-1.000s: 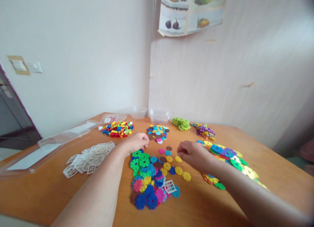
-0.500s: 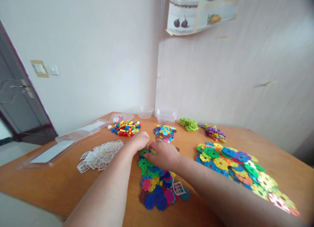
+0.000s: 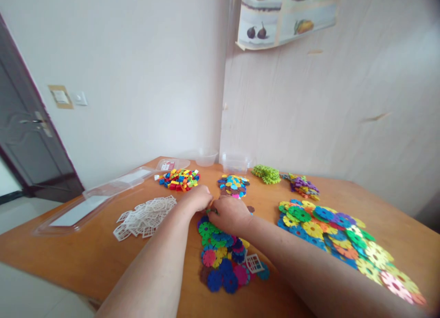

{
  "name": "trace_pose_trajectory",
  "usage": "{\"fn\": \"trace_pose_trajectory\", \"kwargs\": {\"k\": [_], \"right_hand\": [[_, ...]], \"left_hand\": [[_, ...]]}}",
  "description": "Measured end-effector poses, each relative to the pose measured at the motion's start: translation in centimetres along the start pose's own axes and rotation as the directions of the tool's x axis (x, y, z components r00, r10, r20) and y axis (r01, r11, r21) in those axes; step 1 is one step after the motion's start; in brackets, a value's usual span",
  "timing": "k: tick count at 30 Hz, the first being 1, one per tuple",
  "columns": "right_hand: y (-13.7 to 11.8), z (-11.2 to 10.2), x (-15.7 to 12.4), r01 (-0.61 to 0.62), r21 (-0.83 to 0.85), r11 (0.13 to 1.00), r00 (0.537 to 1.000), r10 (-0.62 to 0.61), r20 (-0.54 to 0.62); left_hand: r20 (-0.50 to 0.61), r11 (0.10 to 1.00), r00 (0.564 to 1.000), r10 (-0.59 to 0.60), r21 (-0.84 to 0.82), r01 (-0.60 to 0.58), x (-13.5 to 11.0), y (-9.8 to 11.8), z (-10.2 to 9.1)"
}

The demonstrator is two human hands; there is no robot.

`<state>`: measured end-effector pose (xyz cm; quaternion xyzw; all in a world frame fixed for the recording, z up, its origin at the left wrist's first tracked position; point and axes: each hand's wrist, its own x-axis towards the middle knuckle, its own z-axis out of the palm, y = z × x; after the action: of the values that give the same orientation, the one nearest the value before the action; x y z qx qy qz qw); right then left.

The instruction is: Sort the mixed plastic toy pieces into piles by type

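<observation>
My left hand (image 3: 200, 198) is closed at the far end of a pile of notched plastic flower discs (image 3: 225, 275), mostly blue, green, yellow and pink. Against its fingertips, my right hand (image 3: 231, 212) has its fingers curled in, over the upper part of the same pile. A bit of green shows between the hands, but the fingers hide what they hold. On the pile's right side lies a white lattice piece (image 3: 254, 263). Left of my left forearm is a heap of white lattice pieces (image 3: 146, 218).
Colourful building blocks (image 3: 179, 179), small round discs (image 3: 233, 185), lime-green pieces (image 3: 266, 174) and purple pieces (image 3: 304, 186) sit in heaps farther back. A large spread of flower discs (image 3: 312, 229) lies right. Clear plastic containers (image 3: 235, 163) and lids (image 3: 79, 211) line the table's back and left.
My right hand's fingers have curled in, closing the gap at the thumb, and the two hands have come together. The view has shifted slightly left.
</observation>
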<state>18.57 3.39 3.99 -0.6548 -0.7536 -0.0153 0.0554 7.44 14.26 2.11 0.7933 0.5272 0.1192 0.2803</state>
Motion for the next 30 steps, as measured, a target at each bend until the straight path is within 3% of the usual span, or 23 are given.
{"fn": "trace_pose_trajectory", "kwargs": {"k": [4, 7, 15, 20, 24, 27, 30], "right_hand": [[1.7, -0.7, -1.2, -0.048, -0.012, 0.999, 0.991, 0.046, -0.127], [4.6, -1.3, -2.6, -0.139, 0.025, 0.99, 0.973, 0.141, -0.181], [15.1, -3.7, -8.3, -0.366, 0.101, 0.925, 0.905, 0.379, -0.195], [19.0, -4.8, -11.2, -0.474, 0.107, 0.874, 0.862, 0.486, -0.147], [18.9, -5.0, -11.4, -0.511, 0.083, 0.856, 0.832, 0.516, -0.205], [16.7, -4.3, -10.6, -0.378, 0.142, 0.915, 0.889, 0.402, -0.221], [13.4, -3.2, -9.6, -0.189, 0.232, 0.954, 0.961, 0.228, -0.157]], "left_hand": [[0.039, 1.0, 0.999, 0.009, -0.017, -0.008, -0.3, 0.4, 0.1], [0.031, 1.0, 0.999, 0.014, -0.021, -0.013, -0.4, 0.5, 0.3], [0.097, 0.997, 0.994, 0.056, -0.059, -0.05, -0.7, 1.0, 0.5], [0.11, 0.993, 0.991, 0.079, -0.094, -0.069, -0.5, 0.8, 0.7], [0.115, 0.989, 0.989, 0.096, -0.122, -0.082, -0.5, 0.8, 0.8], [0.115, 0.989, 0.989, 0.097, -0.126, -0.082, -0.6, 0.9, 0.8], [0.121, 0.99, 0.987, 0.102, -0.113, -0.089, -0.7, 1.0, 0.7]]}}
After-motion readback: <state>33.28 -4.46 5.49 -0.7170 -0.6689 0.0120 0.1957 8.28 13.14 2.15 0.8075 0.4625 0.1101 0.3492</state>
